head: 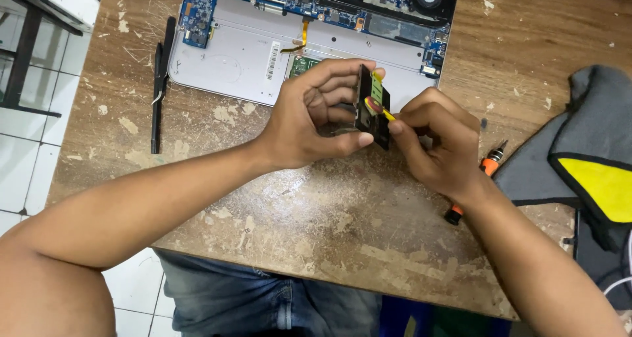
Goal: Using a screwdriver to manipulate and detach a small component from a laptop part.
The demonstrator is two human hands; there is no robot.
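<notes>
1. Nearest the camera, the person's knees in blue jeans (263, 297) sit under the edge of the worn wooden table (296, 225).
2. The left hand (309, 123) is closed around a small black flat part (370, 110), held upright on its edge above the table, thumb below and fingers over the top; green board shows at its upper corner.
3. The right hand (438, 143) pinches a thin yellow tool (388, 115) between thumb and fingertips, its tip touching the face of the black part by a reddish patch.
4. Judgement: the part is gripped only at its edges, so a hard push from the tool could twist it loose or scratch its face; a slip could drive the tip into the left fingers.
5. An orange-handled screwdriver (490, 166) lies partly hidden behind the right wrist, near enough to be knocked off.
6. A grey and yellow bag (592, 159) lies at the right; what is in it cannot be seen.
7. Farther back, an opened laptop shell (243, 54) holds its blue circuit board and a fan; a black pry tool (158, 93) lies to its left.
</notes>
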